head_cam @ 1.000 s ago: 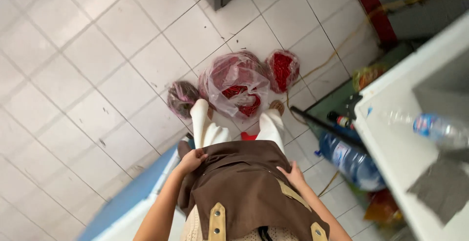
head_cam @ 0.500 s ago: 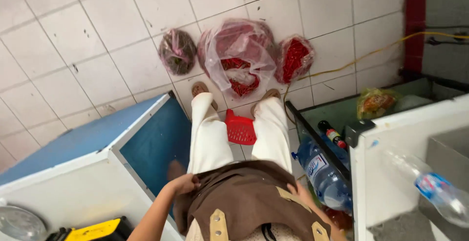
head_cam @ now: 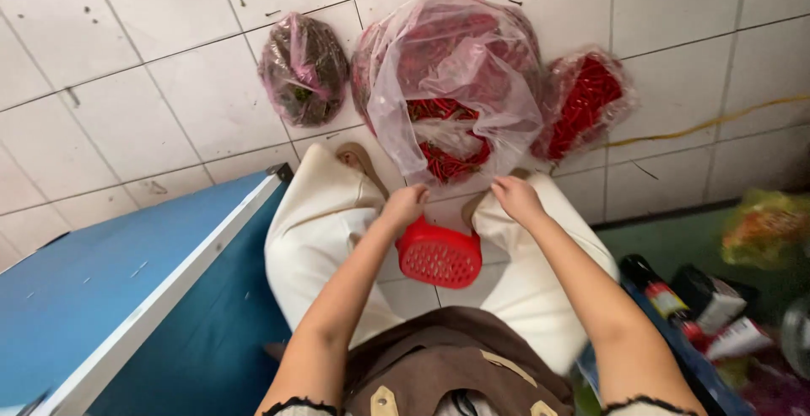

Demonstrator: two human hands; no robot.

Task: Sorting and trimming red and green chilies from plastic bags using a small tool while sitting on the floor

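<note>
Both hands reach down toward the large clear plastic bag (head_cam: 451,87) of red chillies that slumps on the white tiled floor (head_cam: 126,112) between the person's feet. The left hand (head_cam: 403,207) is loosely curled just above the red perforated basket (head_cam: 440,256), its fingers (head_cam: 415,197) near the bag's lower edge but seemingly not yet clasping it; the right hand (head_cam: 516,198) hovers at the same hem, fingers (head_cam: 504,186) bent and empty, though motion blur makes contact hard to judge. The bag's mouth looks open and floppy, so a one-sided tug could tip chillies onto the floor rather than into the basket. The thin film could also tear under the load. The smaller bag of red chillies (head_cam: 584,99) and the dark bag (head_cam: 304,68) lean close alongside and could be dragged or toppled.
</note>
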